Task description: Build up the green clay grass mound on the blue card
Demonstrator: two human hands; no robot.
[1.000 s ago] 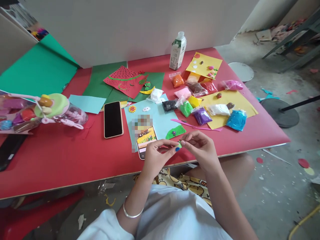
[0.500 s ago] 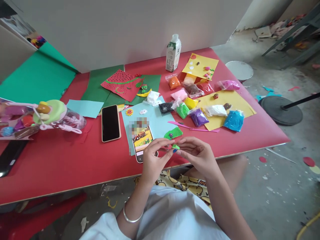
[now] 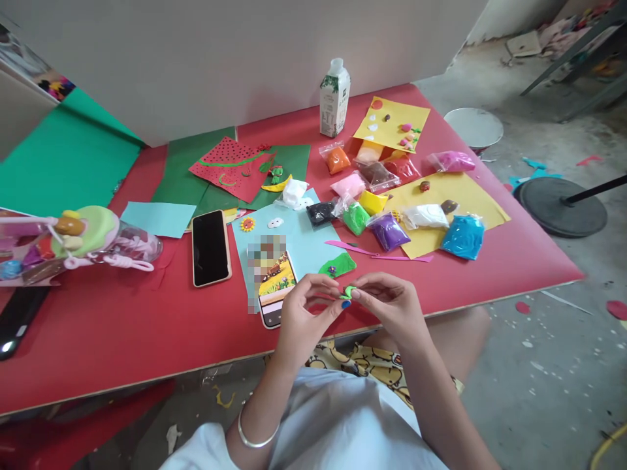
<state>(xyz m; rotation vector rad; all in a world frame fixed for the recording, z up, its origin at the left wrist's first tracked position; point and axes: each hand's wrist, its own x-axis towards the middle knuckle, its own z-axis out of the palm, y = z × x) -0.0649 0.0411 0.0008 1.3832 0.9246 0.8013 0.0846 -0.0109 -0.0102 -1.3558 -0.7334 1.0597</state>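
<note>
Between my fingertips, just above the table's front edge, is a small piece of bright green modelling clay [image 3: 348,293]. My left hand [image 3: 309,309] pinches it from the left, its blue-nailed thumb underneath. From the other side my right hand [image 3: 388,301] grips the same clay between thumb and fingers. Just beyond lies a flat green clay patch [image 3: 343,263] with a small purple flower on it. Left of my hands, a phone showing a farm picture [image 3: 277,287] rests partly on a light blue sheet [image 3: 306,234]. Two pink modelling tools [image 3: 353,249] lie behind the patch.
Several bags of coloured clay, including a purple bag [image 3: 388,232] and a blue bag [image 3: 463,236], spread across the right side. A carton bottle [image 3: 335,98] stands at the back. A dark phone [image 3: 211,248] and a clear jar [image 3: 142,243] are on the left of the red table [image 3: 147,333].
The green clay has shifted and looks folded or turned between my fingertips. My right thumb now presses on its top. The whole view has tilted slightly.
</note>
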